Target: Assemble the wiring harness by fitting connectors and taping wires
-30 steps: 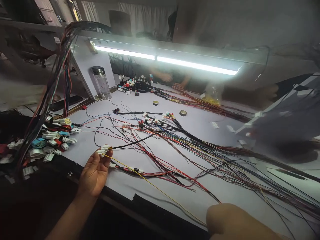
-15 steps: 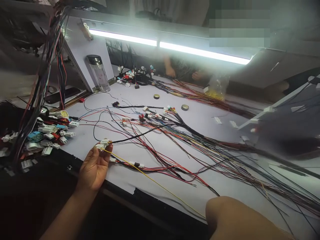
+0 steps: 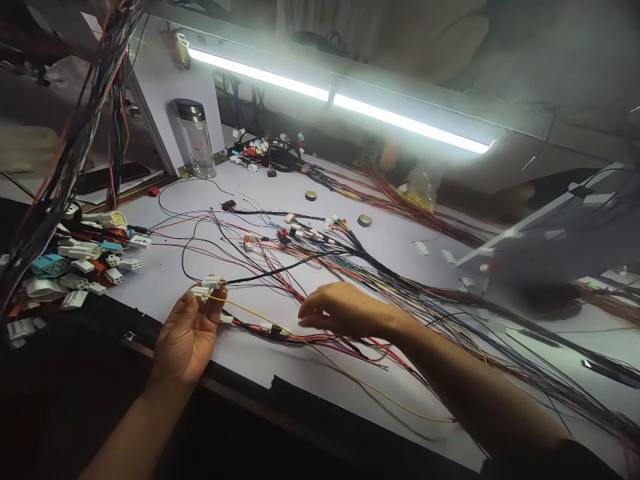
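Observation:
My left hand (image 3: pixel 187 337), at the table's front edge, grips a pair of white plastic connectors (image 3: pixel 207 288) between thumb and fingers. A yellow wire (image 3: pixel 360 380) runs from the lower connector across to the right, hanging loosely. A black sleeved cable (image 3: pixel 280 268) leads from the upper connector to the main wiring harness (image 3: pixel 383 265). My right hand (image 3: pixel 345 310) hovers over the wires at mid-table, with fingers loosely bent and a gap showing between them. Nothing is visible in it. Below it lie red and black wires (image 3: pixel 310 339) with small white connectors.
Many connectors (image 3: pixel 75 260) are heaped at the left under a hanging wire bundle (image 3: pixel 95 113). A glass bottle (image 3: pixel 197 143) stands at the back left. Two tape rolls (image 3: pixel 365 220) lie mid-table. Another harness (image 3: pixel 340 183) stretches along the back, beneath a tube light (image 3: pixel 410 123).
My right hand has moved up and left from the front edge, letting go of the yellow wire, which was taut and now sags. My left hand still holds the connectors. The view has shifted slightly.

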The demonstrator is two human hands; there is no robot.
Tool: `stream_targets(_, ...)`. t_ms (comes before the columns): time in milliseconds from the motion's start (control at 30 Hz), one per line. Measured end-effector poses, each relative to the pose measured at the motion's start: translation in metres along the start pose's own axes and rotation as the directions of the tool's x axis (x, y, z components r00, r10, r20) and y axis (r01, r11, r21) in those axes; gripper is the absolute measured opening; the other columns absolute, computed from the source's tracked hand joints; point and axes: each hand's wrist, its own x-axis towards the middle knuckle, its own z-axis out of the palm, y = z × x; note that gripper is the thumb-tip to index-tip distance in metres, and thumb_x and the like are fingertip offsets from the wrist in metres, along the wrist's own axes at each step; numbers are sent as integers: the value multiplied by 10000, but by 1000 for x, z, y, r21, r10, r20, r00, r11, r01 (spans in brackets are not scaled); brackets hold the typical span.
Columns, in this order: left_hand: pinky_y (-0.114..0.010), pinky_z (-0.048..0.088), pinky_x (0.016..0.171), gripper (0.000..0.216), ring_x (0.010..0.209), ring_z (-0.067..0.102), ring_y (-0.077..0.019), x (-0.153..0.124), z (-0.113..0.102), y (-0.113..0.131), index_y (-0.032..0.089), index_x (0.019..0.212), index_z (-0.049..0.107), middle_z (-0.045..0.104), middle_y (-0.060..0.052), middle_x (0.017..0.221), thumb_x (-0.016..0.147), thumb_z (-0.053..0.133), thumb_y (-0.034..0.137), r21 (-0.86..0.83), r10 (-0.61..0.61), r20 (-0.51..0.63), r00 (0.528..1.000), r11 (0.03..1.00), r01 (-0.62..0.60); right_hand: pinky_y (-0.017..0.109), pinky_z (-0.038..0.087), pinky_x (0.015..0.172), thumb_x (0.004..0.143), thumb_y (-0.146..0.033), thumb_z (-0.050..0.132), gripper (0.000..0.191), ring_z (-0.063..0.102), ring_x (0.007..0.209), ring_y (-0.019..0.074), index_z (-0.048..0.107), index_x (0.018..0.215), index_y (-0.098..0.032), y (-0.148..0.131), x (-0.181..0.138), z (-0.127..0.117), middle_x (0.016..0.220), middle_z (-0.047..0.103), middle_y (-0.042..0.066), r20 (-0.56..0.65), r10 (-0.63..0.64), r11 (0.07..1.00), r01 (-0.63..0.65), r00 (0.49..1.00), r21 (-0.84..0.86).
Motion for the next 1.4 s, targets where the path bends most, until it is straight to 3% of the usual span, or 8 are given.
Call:
stream_targets(133,-327,539,943,85,987,682,-213,0,-1,-1,154,847,697,721,-64,995,798,712,222,-16,-4,14,1000,1000,4,267,411,682,916,-303,553,176,637,834,155,713,974,-258,8,24,20,975,720,14,-43,22,1000,-22,999,10)
stream_targets(300,-338,538,945,68,1003,679,-230,0,0,0,145,854,693,714,-74,1020,825,675,204,-29,-21,7,1000,999,21,325,396,784,822,-434,675,322,614,972,214,651,1068,-228,8,46,51,1106,670,46,-172,129,977,-155,977,-147)
stream_targets(467,-338,539,941,80,991,684,-223,-1,2,1,152,851,697,717,-75,1022,855,635,201,-21,-30,-12,999,999,29,359,363,821,835,-466,651,294,616,935,212,656,983,-212,4,60,63,1036,686,43,-181,137,967,-172,974,-191)
stream_targets(733,-344,532,959,80,1011,676,-227,-1,0,0,156,846,694,715,-76,1038,816,692,230,2,-18,6,1000,1000,18,301,352,770,945,-380,499,256,634,855,164,704,887,-237,9,61,61,933,731,5,-208,192,970,-218,959,-107)
stream_targets(900,-341,540,948,74,996,680,-227,0,-1,0,159,805,687,720,-64,977,803,706,231,9,-9,25,1000,1000,8,254,360,640,908,-476,506,301,630,788,162,718,929,-263,21,72,44,830,717,-2,-131,339,941,-333,932,65)
stream_targets(1033,-338,544,937,74,977,683,-211,-1,3,2,166,802,688,724,-60,954,841,658,221,29,-3,5,1000,1000,3,234,376,653,876,-434,567,244,628,799,144,727,933,-257,33,80,31,848,718,-18,-60,312,949,-307,948,71)
stream_targets(1200,-309,559,907,132,953,685,-199,-3,10,5,142,811,671,720,-58,914,889,573,183,25,-30,-13,999,999,30,225,383,688,883,-365,578,202,605,831,126,714,977,-250,41,65,23,971,718,-20,-110,232,968,-217,967,128)
stream_targets(1400,-272,561,885,143,920,680,-169,1,10,6,172,759,625,720,-44,921,886,571,213,83,-26,-7,1000,996,26,230,344,679,900,-282,587,140,568,745,102,702,933,-209,41,0,15,906,700,-6,-239,159,987,-152,958,46)
